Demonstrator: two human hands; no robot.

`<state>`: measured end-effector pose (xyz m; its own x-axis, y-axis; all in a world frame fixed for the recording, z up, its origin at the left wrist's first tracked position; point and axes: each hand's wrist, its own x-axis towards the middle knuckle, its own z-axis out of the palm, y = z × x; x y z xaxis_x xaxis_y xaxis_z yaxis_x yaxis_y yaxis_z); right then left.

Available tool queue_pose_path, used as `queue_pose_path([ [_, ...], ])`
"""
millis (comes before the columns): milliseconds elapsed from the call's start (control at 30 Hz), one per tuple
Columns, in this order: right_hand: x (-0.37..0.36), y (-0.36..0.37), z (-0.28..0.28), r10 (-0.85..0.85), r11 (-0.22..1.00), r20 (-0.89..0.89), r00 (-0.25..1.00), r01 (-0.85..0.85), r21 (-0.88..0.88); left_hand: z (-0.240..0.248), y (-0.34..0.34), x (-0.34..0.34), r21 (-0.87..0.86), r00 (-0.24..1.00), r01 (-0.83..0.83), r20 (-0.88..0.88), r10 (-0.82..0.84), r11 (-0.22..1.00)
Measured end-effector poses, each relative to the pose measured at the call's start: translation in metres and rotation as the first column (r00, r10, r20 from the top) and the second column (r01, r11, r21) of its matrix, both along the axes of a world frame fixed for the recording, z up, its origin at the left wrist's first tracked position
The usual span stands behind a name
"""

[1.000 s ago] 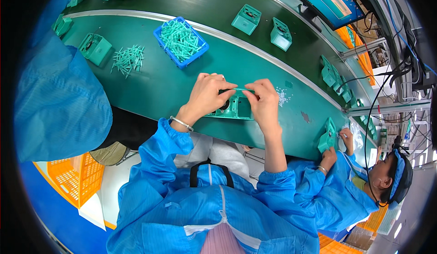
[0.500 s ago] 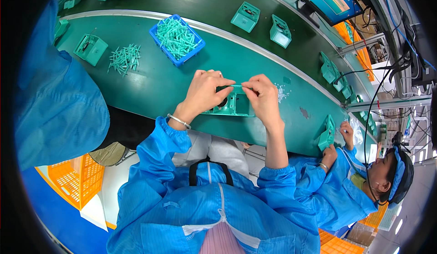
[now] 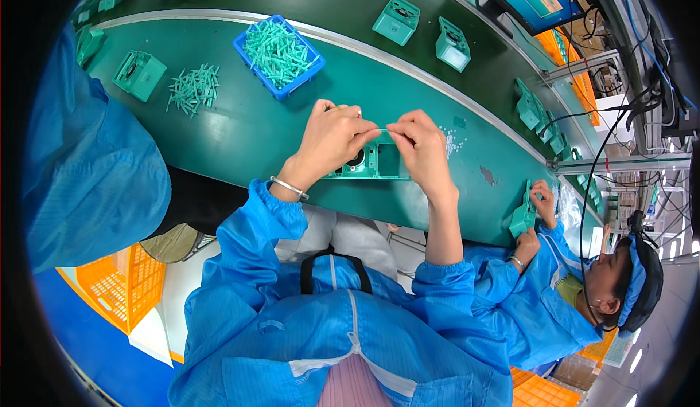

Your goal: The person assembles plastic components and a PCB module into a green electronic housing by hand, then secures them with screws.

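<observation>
A green plastic housing [image 3: 390,166] with a round black part [image 3: 357,158] in it lies on the bench in front of me. Both my hands reach over its far side with fingertips pinched close together. Between them shows a thin green plastic strip [image 3: 383,132], right at the housing's far edge. My left hand [image 3: 332,136] pinches its left end and partly covers the housing's left side. My right hand [image 3: 421,148] pinches the right end, just beside the housing's right side. Whether the strip touches the housing is hard to see.
A blue bin [image 3: 281,95] full of green strips stands beyond my hands, with a loose strip pile [image 3: 194,88] left of it. White bits [image 3: 452,142] lie to the right. Further housings [image 3: 140,76] sit around. At right, a co-worker's hands [image 3: 526,248] hold another housing [image 3: 523,217].
My pinched fingertips have drawn slightly closer together, over the housing's far edge. The co-worker's far hand has moved onto the upper end of their housing.
</observation>
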<state>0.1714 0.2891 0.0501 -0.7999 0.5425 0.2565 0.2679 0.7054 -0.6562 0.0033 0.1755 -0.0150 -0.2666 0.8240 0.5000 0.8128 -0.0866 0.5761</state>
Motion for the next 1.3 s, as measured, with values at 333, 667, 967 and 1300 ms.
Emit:
queue_pose_path([
  [333,-0.002,0.001,0.001,0.016,1.000,0.014,1.000,-0.016,-0.002,0.002,-0.001,-0.001,-0.011,0.999,0.017,0.043,-0.016,1.000],
  [667,-0.004,0.011,-0.003,-0.077,0.982,0.023,0.997,0.080,-0.169,0.000,-0.001,-0.001,-0.013,0.998,0.024,0.054,-0.023,1.000],
  [967,-0.002,0.000,0.009,-0.071,0.982,0.057,0.996,0.080,-0.171,0.002,-0.003,-0.002,-0.053,0.995,0.034,0.093,-0.029,0.998],
  [1300,-0.005,-0.006,-0.010,0.000,0.997,0.078,0.997,-0.006,0.071,0.002,-0.013,-0.008,-0.073,0.989,0.079,0.128,-0.069,0.994],
])
